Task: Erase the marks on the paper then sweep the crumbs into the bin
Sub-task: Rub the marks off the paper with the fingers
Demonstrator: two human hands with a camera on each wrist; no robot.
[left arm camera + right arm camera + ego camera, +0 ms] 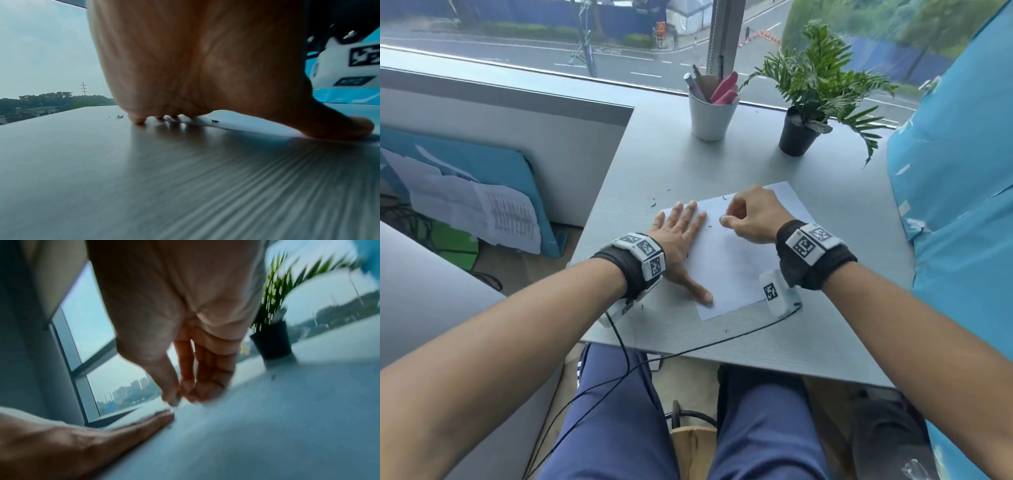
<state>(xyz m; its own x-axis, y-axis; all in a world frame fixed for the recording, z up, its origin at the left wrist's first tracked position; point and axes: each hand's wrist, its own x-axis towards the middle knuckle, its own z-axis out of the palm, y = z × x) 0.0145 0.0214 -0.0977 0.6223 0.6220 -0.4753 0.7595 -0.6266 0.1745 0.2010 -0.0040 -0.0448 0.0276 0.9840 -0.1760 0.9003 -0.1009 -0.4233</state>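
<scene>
Two hands on smooth white paper: left hand flat, fingers splayed; right hand, at 3 o'clock, pinching small grey eraser.

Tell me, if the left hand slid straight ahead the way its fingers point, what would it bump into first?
Probably the white pen cup. The left hand lies flat on the paper, fingers pointing up-table toward it. Only tiny crumbs lie between, though depth is hard to judge.
</scene>
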